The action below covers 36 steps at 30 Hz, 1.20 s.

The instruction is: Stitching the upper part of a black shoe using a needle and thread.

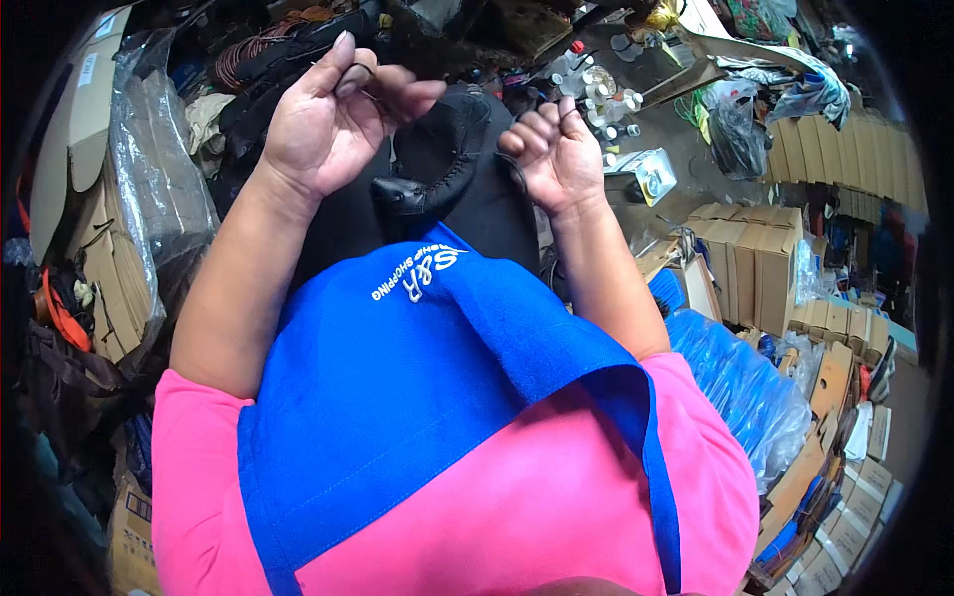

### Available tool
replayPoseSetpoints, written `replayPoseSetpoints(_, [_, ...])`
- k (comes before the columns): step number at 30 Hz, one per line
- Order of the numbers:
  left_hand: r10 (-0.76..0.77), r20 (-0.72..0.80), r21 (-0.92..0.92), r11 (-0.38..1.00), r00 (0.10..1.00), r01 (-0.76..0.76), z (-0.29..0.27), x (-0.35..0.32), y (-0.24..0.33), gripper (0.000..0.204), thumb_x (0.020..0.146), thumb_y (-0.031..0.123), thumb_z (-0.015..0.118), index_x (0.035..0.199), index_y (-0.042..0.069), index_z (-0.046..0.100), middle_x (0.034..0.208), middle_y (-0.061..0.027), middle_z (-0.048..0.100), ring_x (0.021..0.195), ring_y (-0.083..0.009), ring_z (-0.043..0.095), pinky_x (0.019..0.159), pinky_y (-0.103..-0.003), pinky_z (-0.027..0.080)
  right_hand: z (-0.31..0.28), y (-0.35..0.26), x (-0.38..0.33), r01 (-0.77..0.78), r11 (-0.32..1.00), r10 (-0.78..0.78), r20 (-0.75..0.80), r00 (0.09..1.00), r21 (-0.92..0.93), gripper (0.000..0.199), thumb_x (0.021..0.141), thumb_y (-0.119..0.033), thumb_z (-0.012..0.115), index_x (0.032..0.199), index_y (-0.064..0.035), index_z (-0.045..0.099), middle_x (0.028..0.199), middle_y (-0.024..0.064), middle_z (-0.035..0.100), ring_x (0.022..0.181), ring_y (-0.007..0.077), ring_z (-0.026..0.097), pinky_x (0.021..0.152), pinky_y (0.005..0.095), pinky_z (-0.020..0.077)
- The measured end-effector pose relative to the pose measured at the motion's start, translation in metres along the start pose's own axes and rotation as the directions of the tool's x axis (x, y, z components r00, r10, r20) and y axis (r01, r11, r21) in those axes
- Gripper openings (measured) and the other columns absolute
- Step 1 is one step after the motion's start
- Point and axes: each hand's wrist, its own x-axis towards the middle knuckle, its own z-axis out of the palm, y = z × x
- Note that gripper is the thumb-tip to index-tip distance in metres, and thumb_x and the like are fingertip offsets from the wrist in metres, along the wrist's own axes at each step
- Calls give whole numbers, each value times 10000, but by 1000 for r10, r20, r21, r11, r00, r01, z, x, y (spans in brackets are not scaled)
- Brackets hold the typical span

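A black leather shoe upper (437,164) with stitched edge rests on my lap, above a blue apron (417,397). My left hand (333,114) is raised beside it, pinching a thin black thread (360,72) between thumb and fingers. My right hand (556,154) is curled on the other side of the shoe, pulling the other thread end, which is barely visible. Both hands sit just above the shoe, one on each side.
Plastic-wrapped stacks of flat cardboard (149,199) stand at left. Small bottles and jars (601,94) crowd the floor ahead. Folded brown boxes (755,268) and a blue plastic-wrapped bundle (745,387) lie at right. Orange cord coils (248,50) sit at the back left.
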Motion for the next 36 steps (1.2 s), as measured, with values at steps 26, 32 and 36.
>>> replayPoseSetpoints(26, [-181,340,874,-301,923,-381,-13,-28,-43,368,705,151,728,1034,45,600,1005,-124,592,929,-341,603,797,-404,490,16,-1,20,42,-352,-78,74,994,-935,339,757,-249,785,881,-37,553,740,-18,545,692,64,477,612,244,428])
replayPoseSetpoints(32, [-40,308,947,-75,950,-311,-8,1,-20,235,800,143,650,1003,25,650,993,-110,613,951,-248,598,860,-343,463,38,5,7,222,-446,-309,382,871,-867,372,738,-333,763,829,-14,595,692,94,606,625,183,571,612,341,469])
replayPoseSetpoints(36, [10,376,927,4,927,-376,-11,33,-53,286,790,113,627,1055,13,591,1056,-124,562,1059,-254,532,942,-347,409,48,5,-6,58,-329,79,34,996,-943,320,821,-334,645,815,-15,627,679,152,604,626,219,596,625,360,465])
